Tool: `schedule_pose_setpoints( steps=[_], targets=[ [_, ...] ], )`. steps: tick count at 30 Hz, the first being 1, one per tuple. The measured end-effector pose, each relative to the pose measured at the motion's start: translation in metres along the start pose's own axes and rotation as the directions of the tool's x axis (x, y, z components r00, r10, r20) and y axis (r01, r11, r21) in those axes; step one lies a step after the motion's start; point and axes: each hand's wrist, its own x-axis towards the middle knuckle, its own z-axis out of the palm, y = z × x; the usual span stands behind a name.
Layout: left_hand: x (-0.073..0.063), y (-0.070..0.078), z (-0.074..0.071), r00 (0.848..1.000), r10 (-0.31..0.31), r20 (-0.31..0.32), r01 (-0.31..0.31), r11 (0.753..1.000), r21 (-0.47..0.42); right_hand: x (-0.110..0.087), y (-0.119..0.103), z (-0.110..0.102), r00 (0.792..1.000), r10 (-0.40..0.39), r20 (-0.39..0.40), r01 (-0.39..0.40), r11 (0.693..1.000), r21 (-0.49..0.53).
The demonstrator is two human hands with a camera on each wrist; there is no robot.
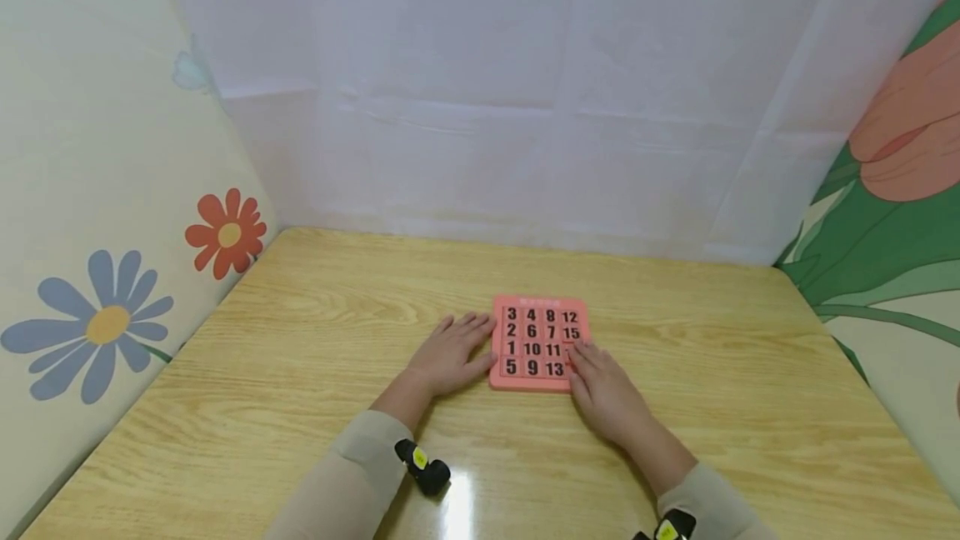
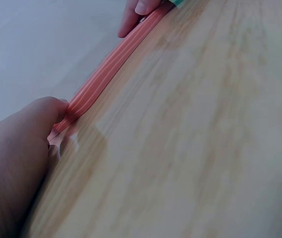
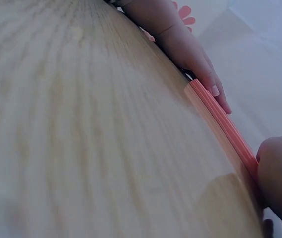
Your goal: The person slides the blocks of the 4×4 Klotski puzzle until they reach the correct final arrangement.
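Walls: white sheet (image 1: 480,90) behind your table; flower-print panel (image 1: 97,215) on your left, tulip-print panel (image 1: 900,190) on your right.
Table: wooden top (image 1: 315,340), pale grain, with a glare patch near your forearms.
Puzzle: pink sliding number puzzle (image 1: 540,343), lying flat on the table a little right of centre, between your two hands. Tiles read 3 4 8 12, 2 6 7 15, 1 10 11, 5 9 13; the last places of the lower two rows are hidden under your right fingers. From both wrist views you see only its ribbed pink edge.
Left hand: your left hand (image 1: 450,352) lies flat on the table, fingers straight and relaxed, touching the puzzle's left edge; it grasps nothing.
Right hand: your right hand (image 1: 603,390) rests at the puzzle's lower right corner, fingers extended onto the tiles there, pressing rather than gripping.
Sleeves: beige sleeves (image 1: 352,473) cover both your forearms.
Wrist cameras: a black unit with a yellow mark (image 1: 422,463) on each wrist.
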Motion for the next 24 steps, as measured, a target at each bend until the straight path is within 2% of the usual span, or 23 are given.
schedule_pose_setpoints(
  steps=[24],
  targets=[
    [0.0, 0.001, -0.001, 1.0, -0.003, -0.001, 0.003, 1.0, -0.01, -0.022, -0.008, -0.002, 0.999, 0.021, 0.028, -0.021, 1.0, -0.012]
  ],
)
